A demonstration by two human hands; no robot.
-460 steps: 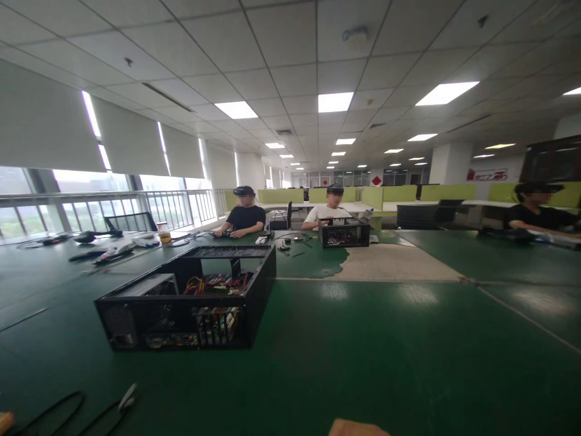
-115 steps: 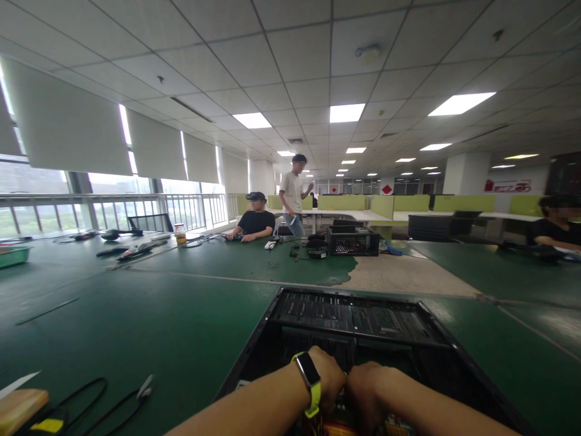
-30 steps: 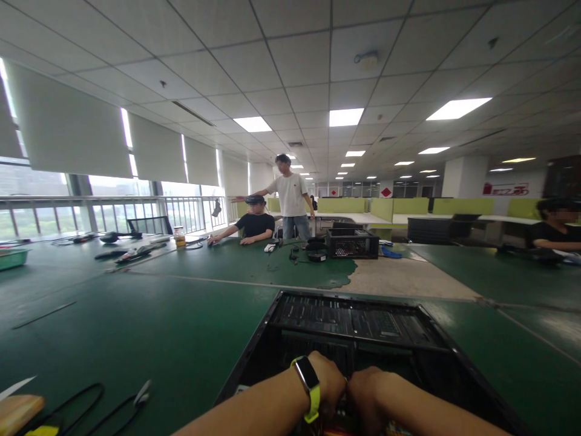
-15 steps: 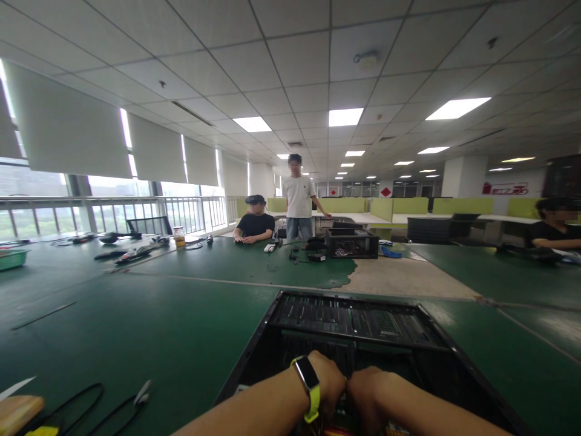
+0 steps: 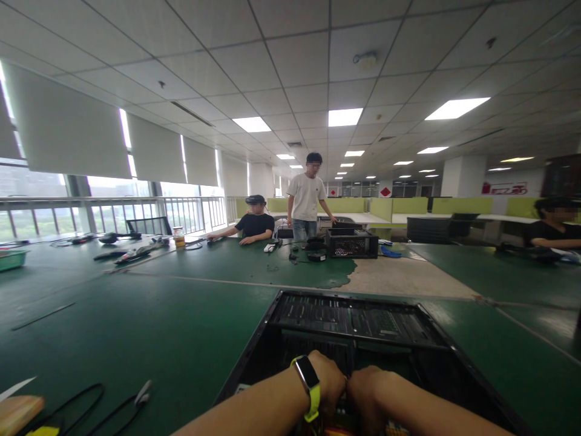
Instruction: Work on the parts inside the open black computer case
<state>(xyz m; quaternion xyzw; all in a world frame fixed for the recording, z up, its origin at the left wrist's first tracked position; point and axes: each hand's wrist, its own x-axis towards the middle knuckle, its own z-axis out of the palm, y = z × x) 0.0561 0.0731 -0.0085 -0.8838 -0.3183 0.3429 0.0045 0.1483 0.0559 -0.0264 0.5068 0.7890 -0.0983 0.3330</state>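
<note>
An opened black computer case [image 5: 349, 335] lies on the green-topped table right in front of me. My left hand [image 5: 327, 376], with a yellow-strapped watch [image 5: 307, 374] on its wrist, is curled down inside the case. Close against it, my right hand [image 5: 370, 387] is curled too, the knuckles of both nearly touching. The fingers of both hands point down and away from me, so whatever they grip is hidden. Below the hands, some orange and yellow parts [image 5: 340, 431] show in the case, too little to name.
Black cables [image 5: 118, 412] and a wooden-looking object [image 5: 20, 413] lie at the near left. A second black case [image 5: 351, 243], a jar [image 5: 180, 237] and a green basket [image 5: 13, 259] stand farther back. A seated person [image 5: 255, 224] and a standing person [image 5: 307, 197] are across the table.
My hands stay almost in the same place inside the case. Across the table, the standing person has shifted right and leans forward; the seated person has stretched one arm out to the left.
</note>
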